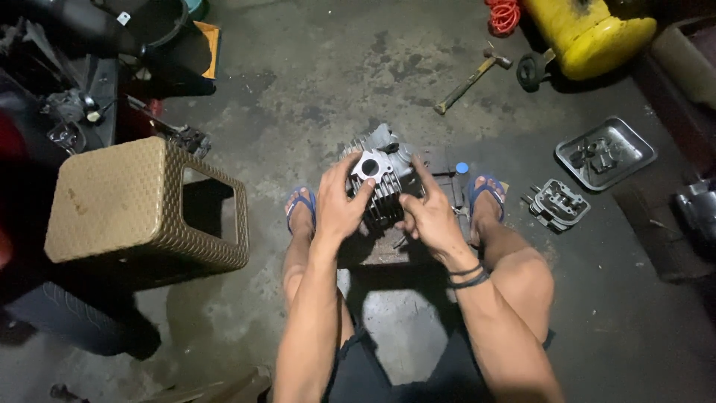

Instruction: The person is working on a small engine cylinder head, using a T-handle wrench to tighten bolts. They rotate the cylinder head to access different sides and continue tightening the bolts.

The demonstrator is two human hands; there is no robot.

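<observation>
Grey finned engine cylinder head (380, 175) sits low between the person's sandalled feet, over the concrete floor (335, 82). Its flanged port face points up toward the camera; long axis can't be told. Left hand (339, 205) cups its left side, fingers curled on the flange. Right hand (426, 216) grips the right side, fingers bent against the fins. Yellow tank (585, 30) top right, metal tray (605, 153) right, hammer (471, 78) beyond, woven tan stool (119, 201) left.

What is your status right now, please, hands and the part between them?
Left hand and right hand both gripping finned engine cylinder. Cylinder held above floor block. Nothing obstructing.
</observation>
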